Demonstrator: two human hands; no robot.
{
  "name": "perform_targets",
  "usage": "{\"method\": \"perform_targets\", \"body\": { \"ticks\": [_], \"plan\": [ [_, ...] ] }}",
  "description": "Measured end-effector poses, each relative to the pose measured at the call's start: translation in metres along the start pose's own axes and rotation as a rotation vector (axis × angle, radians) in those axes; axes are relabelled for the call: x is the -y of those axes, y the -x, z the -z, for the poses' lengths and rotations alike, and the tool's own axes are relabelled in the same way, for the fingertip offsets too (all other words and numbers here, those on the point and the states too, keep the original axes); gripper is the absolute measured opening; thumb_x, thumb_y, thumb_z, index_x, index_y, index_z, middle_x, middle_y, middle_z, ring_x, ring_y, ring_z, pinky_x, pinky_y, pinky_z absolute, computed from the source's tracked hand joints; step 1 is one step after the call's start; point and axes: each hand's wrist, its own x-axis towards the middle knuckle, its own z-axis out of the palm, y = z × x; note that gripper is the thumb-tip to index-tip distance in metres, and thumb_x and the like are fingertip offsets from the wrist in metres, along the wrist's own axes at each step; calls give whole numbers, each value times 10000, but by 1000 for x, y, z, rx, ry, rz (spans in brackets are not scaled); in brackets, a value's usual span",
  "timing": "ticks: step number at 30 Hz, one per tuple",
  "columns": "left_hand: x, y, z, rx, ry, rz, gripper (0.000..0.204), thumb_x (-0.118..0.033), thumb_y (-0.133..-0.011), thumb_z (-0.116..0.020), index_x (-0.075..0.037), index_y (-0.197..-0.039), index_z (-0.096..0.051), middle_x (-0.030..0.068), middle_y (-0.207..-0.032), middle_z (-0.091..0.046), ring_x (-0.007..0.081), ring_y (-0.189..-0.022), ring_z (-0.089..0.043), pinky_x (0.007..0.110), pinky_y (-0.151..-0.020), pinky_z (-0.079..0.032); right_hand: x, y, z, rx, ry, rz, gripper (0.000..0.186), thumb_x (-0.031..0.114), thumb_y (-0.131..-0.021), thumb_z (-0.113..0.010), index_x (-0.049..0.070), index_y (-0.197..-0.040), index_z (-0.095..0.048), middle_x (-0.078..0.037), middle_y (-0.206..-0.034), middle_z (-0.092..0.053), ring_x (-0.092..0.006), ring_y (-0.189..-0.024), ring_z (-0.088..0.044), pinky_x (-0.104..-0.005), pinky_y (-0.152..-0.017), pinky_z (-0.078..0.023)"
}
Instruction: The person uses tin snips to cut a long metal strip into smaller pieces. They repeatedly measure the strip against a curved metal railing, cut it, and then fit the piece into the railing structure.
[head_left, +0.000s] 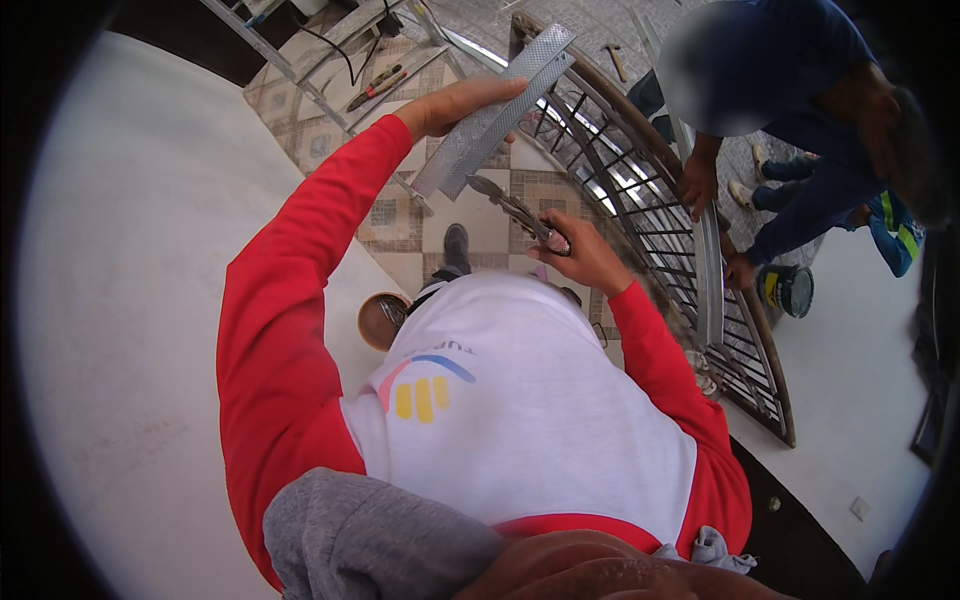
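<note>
My left hand (pixel 463 103) grips a short length of dimpled, galvanised metal channel (pixel 500 110), which slants up to the right in front of me. The fingers lie along its upper side, and part of the grip is hidden behind the metal. Lower and to the right, my right hand (pixel 588 255) is closed around the handle of a pair of tin snips (pixel 525 216) with dark metal jaws and a reddish grip. The jaws point up and left, close to the channel's lower end; whether they touch it I cannot tell.
Red-handled pliers (pixel 378 88) lie by a metal ladder (pixel 300 75) at the upper left. A stair railing (pixel 640 190) runs along the right. Beyond it, a person (pixel 800 90) holds a long metal profile (pixel 708 270). A dark bucket (pixel 787 290) and a hammer (pixel 616 63) are farther off.
</note>
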Motion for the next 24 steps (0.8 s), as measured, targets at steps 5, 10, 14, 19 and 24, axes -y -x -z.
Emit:
{"method": "perform_targets", "body": {
  "ticks": [5,10,14,19,24],
  "plan": [
    [14,13,25,-152,144,-125,848,-726,-964,-481,12,-1381,-496,209,-1074,-722,226,-940,-748,333,-778,-626,-25,41,-7,-63,-69,-236,442,234,-884,-783,21,-1217,-587,-111,-857,-649,-256,-799,-626,-377,-791,-500],
    [26,14,16,-373,335,-407,821,-740,-953,-482,-2,-1312,-531,242,-1094,-710,265,-942,-750,360,-782,-653,-47,56,-32,-162,-95,-247,520,270,-906,-763,7,-1308,-563,-96,-883,-625,-230,-836,-616,-368,-834,-505],
    [24,10,5,-461,398,-484,789,-733,-961,-477,-5,-1265,-512,252,-1050,-708,260,-939,-741,372,-772,-653,-50,53,-45,-178,-45,-196,567,287,-909,-763,-7,-1341,-543,-105,-931,-620,-228,-874,-608,-369,-861,-509],
    [16,11,-8,-584,422,-484,773,-706,-949,-543,-4,-1263,-472,254,-1085,-703,270,-943,-735,375,-790,-644,-47,49,-52,-234,57,-217,589,293,-910,-762,4,-1367,-526,-113,-947,-631,-231,-907,-623,-373,-872,-510],
    [15,23,-15,-476,554,-586,834,-702,-912,-588,11,-1331,-480,289,-1157,-675,339,-985,-722,435,-822,-635,-40,49,-48,-251,-37,-255,585,294,-915,-762,20,-1374,-524,-126,-1013,-663,-236,-965,-644,-380,-907,-506]
  ]
}}
